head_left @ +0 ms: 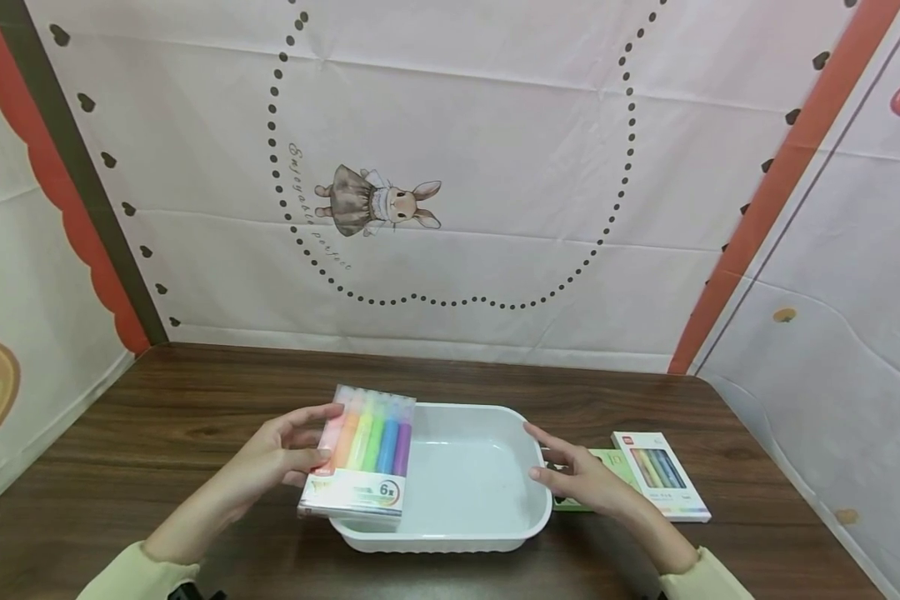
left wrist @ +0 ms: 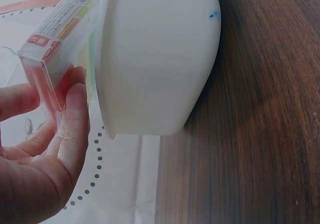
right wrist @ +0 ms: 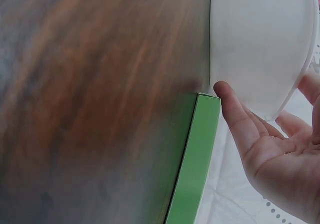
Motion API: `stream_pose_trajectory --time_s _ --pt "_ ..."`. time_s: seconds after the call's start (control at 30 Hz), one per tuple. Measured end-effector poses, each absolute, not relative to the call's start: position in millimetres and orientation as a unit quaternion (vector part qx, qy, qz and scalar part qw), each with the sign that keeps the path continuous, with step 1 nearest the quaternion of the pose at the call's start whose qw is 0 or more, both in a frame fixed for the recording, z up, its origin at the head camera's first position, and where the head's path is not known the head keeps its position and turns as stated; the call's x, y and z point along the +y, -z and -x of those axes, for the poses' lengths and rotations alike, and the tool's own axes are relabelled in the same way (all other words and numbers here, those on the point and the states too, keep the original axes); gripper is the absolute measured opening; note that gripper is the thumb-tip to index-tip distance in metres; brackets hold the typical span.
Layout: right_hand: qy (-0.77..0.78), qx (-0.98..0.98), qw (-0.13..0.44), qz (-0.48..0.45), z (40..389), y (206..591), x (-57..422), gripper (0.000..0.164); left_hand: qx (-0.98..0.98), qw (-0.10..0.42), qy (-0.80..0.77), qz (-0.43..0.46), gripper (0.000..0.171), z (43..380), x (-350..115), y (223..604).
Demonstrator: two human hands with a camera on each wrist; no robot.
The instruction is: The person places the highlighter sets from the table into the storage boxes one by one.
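The left hand (head_left: 288, 446) pinches a clear marker pack (head_left: 365, 450), its label showing a large "6" and smaller print I cannot read, over the left rim of a white tray (head_left: 468, 479). The right hand (head_left: 581, 477), fingers apart, touches the tray's right side. Beyond lie a green box (head_left: 621, 465) and a white box (head_left: 667, 479) with a red logo, illegible. The backdrop (head_left: 480, 125) reads "Enjoyable perfect".

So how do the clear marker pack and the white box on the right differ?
The marker pack is gripped by the left hand at the left of the tray; the white box lies right of it, unheld. The marker pack is largely see-through; the white box is mostly white. Both show colour rows.
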State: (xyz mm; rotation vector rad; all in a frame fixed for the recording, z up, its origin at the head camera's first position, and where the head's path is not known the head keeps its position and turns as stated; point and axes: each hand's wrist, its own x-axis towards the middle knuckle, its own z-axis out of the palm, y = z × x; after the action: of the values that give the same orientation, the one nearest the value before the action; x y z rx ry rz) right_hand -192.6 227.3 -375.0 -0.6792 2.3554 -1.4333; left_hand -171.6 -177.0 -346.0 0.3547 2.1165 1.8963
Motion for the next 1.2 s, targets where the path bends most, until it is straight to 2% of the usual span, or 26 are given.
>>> stream_pose_trajectory --time_s 1.2 --pt "0.503 0.82 0.159 0.221 191.9 372.7 225.9 0.065 0.748 0.141 -0.633 -0.141 0.065 176.7 -161.9 349.1"
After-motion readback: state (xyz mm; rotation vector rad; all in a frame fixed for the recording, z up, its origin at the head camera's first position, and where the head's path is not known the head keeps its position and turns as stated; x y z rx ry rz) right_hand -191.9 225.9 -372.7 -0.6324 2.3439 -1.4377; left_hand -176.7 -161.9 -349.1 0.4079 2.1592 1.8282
